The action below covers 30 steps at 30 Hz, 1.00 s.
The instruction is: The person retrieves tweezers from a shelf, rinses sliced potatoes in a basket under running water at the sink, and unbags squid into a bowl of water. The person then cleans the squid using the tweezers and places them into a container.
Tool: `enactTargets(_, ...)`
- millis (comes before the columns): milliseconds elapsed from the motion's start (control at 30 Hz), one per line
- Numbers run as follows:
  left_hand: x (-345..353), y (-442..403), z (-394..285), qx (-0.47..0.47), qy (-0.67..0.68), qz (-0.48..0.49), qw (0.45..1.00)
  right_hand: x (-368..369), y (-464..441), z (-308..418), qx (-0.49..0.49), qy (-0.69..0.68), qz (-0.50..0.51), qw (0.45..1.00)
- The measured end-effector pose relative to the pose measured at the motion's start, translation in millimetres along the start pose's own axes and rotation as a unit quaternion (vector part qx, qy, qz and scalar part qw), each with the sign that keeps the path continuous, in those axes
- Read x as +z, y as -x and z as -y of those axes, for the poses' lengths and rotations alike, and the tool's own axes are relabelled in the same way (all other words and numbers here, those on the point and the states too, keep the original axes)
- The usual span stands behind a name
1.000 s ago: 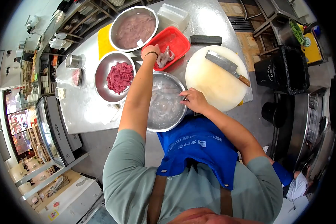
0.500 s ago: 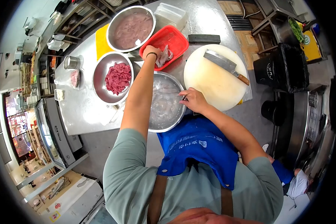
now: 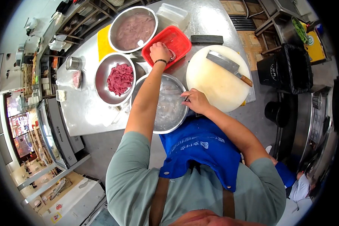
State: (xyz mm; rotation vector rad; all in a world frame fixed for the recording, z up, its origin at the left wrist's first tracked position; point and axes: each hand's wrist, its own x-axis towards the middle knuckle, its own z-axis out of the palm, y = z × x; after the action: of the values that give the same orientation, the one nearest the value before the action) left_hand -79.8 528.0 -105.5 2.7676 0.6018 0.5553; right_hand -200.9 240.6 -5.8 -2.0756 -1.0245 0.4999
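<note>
My left hand is inside the red plastic tub, its fingers curled down and partly hidden. Beside it shows a bit of a pale, wet piece; what the fingers hold cannot be made out. My right hand is at the right rim of the near metal bowl, fingers pinched on a small dark object too small to name. Pale pieces lie in cloudy liquid in that bowl, partly under my left forearm.
A round cutting board bears a cleaver. On the left stands a bowl of red meat; behind it, a bowl of pinkish pieces in liquid. A clear container and a dark block stand farther back.
My left hand has moved right and farther into the red tub, over the pale pieces that lay beside it. My right hand has stayed at the bowl's rim.
</note>
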Motion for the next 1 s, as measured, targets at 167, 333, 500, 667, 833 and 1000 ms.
enactTargets(167, -22.0, 0.7, 21.1, -0.029, 0.110, -0.034, 0.993, -2.0, -0.5, 4.2, -0.016, 0.001, -0.006, 1.000)
enactTargets(333, -164.8, 60.8, -13.8, -0.124, 0.308, -0.008, 0.943, -11.1, -7.8, 14.2, -0.013, 0.027, 0.018, 0.999)
enactTargets(500, -163.6, 176.5, 14.2, -0.145, 0.200, 0.164, 0.955, 0.4, -14.1, 4.1, -0.061, 0.049, 0.008, 0.997)
enactTargets(667, -140.1, 221.6, -1.8, -0.062, 0.133, 0.156, 0.977, 1.6, -19.9, 2.3, -0.068, 0.065, 0.024, 0.995)
enactTargets(833, -110.9, 208.2, -19.6, 0.088, 0.016, 0.249, 0.965, -4.7, -23.0, 6.2, -0.080, 0.098, 0.032, 0.991)
enactTargets(1000, -107.2, 204.4, -27.0, 0.092, -0.036, 0.279, 0.955, -7.5, -19.9, 10.4, -0.086, 0.094, 0.008, 0.992)
